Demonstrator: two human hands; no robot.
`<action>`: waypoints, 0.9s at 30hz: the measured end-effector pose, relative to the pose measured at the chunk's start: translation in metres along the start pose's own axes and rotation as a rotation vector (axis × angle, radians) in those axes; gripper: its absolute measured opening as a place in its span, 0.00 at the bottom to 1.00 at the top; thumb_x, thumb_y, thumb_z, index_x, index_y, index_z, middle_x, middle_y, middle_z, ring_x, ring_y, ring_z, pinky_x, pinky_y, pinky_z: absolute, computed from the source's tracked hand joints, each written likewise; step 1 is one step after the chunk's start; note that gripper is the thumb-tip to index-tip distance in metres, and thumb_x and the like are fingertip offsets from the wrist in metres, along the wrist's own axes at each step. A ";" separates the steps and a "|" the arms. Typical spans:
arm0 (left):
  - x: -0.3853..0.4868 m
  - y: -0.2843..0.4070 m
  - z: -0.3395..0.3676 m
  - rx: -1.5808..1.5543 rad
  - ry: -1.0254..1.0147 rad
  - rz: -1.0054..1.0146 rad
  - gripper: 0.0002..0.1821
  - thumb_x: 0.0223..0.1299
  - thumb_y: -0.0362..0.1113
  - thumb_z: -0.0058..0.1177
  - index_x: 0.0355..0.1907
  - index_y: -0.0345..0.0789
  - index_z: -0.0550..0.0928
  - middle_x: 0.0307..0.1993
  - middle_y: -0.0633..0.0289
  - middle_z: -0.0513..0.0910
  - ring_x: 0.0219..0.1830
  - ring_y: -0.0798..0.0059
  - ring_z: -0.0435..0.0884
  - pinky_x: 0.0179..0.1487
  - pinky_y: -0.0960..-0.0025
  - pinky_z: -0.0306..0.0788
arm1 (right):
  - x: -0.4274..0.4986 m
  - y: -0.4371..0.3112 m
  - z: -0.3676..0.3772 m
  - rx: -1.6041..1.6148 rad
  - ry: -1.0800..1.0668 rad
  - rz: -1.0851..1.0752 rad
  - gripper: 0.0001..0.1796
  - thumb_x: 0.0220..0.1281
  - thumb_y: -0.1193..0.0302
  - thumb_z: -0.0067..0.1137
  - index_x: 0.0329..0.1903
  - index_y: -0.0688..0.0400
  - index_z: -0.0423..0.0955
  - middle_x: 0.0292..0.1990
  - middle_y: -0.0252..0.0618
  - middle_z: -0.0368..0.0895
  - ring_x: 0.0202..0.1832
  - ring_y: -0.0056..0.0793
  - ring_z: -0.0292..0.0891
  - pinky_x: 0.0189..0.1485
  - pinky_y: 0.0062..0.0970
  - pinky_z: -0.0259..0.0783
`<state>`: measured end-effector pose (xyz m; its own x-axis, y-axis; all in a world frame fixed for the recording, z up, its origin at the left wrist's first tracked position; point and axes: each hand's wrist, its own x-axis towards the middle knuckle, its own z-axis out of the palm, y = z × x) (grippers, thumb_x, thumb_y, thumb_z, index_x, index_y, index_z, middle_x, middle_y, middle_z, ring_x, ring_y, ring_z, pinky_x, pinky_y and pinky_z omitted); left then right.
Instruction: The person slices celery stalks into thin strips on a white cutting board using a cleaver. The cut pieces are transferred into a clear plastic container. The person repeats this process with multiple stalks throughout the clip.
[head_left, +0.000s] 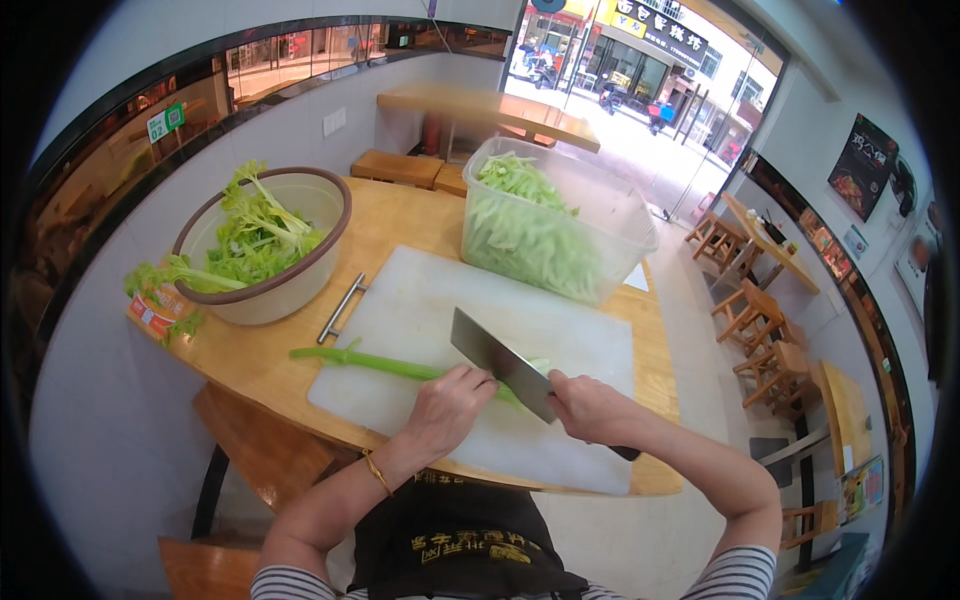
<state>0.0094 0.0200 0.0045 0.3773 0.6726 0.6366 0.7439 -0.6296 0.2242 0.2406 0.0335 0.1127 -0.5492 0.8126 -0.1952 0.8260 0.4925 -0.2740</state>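
My left hand (454, 401) presses a long green celery stalk (390, 364) down on a white plastic cutting board (420, 300). The stalk's thin end pokes out past the board's left edge. In my right hand (592, 405) is a cleaver (506, 360) with a broad steel blade and dark handle. Its blade stands across the stalk, just right of my left fingertips. A few pale cut pieces (540, 365) show behind the blade, which partly hides them. Beyond the board, a clear plastic tub (622, 225) holds a heap of sliced celery (525, 217).
At the table's left stands a beige basin (307, 277) with a brown rim, holding leafy celery tops (262, 232). An orange-and-white packet (155, 313) lies beside it under leaves. The board's metal handle (341, 308) faces left. A wooden bench (262, 442) sits near the table's left front.
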 end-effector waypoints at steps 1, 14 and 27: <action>0.000 0.000 -0.001 -0.003 0.017 0.006 0.13 0.55 0.28 0.54 0.42 0.37 0.88 0.42 0.65 0.87 0.44 0.69 0.85 0.43 0.68 0.82 | 0.006 -0.004 0.005 0.026 0.038 -0.007 0.13 0.79 0.68 0.48 0.41 0.67 0.65 0.25 0.58 0.80 0.26 0.57 0.80 0.34 0.49 0.75; -0.003 0.002 0.003 0.028 0.030 0.003 0.14 0.53 0.28 0.55 0.43 0.36 0.87 0.43 0.65 0.87 0.45 0.70 0.85 0.43 0.69 0.82 | -0.009 -0.014 -0.018 -0.022 -0.060 0.026 0.12 0.77 0.68 0.52 0.43 0.65 0.67 0.24 0.57 0.79 0.31 0.63 0.78 0.36 0.55 0.72; -0.002 0.000 0.002 -0.008 0.021 0.000 0.13 0.54 0.27 0.55 0.42 0.35 0.87 0.43 0.63 0.87 0.43 0.67 0.85 0.42 0.67 0.83 | 0.023 -0.017 -0.011 0.140 -0.095 0.111 0.11 0.76 0.69 0.50 0.45 0.66 0.68 0.30 0.60 0.82 0.37 0.62 0.80 0.40 0.53 0.73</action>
<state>0.0095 0.0194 0.0012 0.3653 0.6645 0.6519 0.7393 -0.6327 0.2306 0.2149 0.0472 0.1232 -0.4704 0.8231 -0.3181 0.8604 0.3478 -0.3725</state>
